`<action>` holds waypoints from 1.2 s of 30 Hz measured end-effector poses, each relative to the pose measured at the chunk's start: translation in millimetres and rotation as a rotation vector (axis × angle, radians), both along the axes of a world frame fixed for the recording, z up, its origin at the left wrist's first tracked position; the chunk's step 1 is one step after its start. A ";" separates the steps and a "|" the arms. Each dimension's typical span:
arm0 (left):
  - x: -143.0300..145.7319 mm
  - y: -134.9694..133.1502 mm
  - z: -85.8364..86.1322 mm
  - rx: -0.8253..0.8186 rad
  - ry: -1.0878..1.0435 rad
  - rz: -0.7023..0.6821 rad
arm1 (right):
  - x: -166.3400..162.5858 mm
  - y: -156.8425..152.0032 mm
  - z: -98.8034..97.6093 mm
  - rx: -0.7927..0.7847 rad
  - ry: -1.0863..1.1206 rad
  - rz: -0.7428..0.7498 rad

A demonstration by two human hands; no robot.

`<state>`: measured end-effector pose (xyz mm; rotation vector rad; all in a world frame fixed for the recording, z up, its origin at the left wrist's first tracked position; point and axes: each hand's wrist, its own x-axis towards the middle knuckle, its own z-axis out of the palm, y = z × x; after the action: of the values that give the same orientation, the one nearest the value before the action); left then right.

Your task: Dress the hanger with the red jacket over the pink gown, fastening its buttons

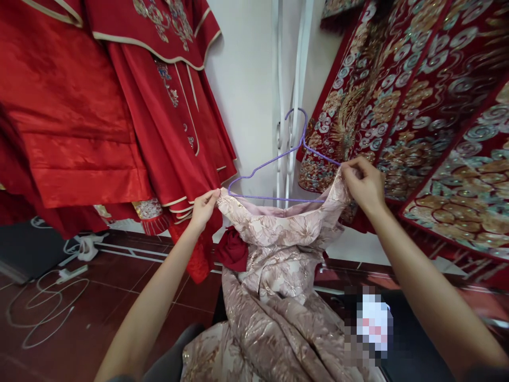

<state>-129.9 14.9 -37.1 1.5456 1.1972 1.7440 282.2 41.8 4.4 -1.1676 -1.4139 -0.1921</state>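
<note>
A pale pink dress with a shiny floral pattern is spread between my two hands, its skirt falling toward me. My left hand pinches the left shoulder of the dress. At the other shoulder, my right hand grips the fabric with closed fingers. A purple hanger sits inside the neckline, its hook pointing up; its right end is hidden by the fabric near my right hand. Beside the bodice on the left is a dark red fabric flower.
Red garments hang on the left, embroidered red ones on the right. White metal posts stand between them. A white cable and power strip lie on the tiled floor. A blurred-out patch is at lower right.
</note>
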 end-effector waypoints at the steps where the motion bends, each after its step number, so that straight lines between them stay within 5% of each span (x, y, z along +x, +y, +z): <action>1: 1.4 2.0 2.4 0.018 0.008 0.008 | -0.2 -0.2 0.0 0.000 -0.006 -0.006; 7: 12.5 16.7 14.9 0.108 0.063 0.021 | -0.3 -0.6 0.1 0.002 0.001 -0.004; 15: 0.9 -0.9 -9.8 -0.003 -0.048 0.039 | -2.8 -2.1 -1.1 0.012 -0.012 -0.035; 25: -1.0 -4.7 -10.7 -0.036 -0.145 0.001 | -2.1 -3.1 -1.7 -0.011 -0.073 -0.072; 30: 9.4 6.8 13.0 0.094 -0.014 0.072 | -1.5 -0.4 -3.3 0.010 -0.063 -0.056; 36: 65.6 28.8 56.1 0.261 0.252 0.008 | -3.4 3.2 -8.7 -0.017 -0.115 -0.045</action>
<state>-64.3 43.7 19.0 1.9640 1.1258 1.8084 278.8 45.0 -4.2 -1.2191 -1.4933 -0.2829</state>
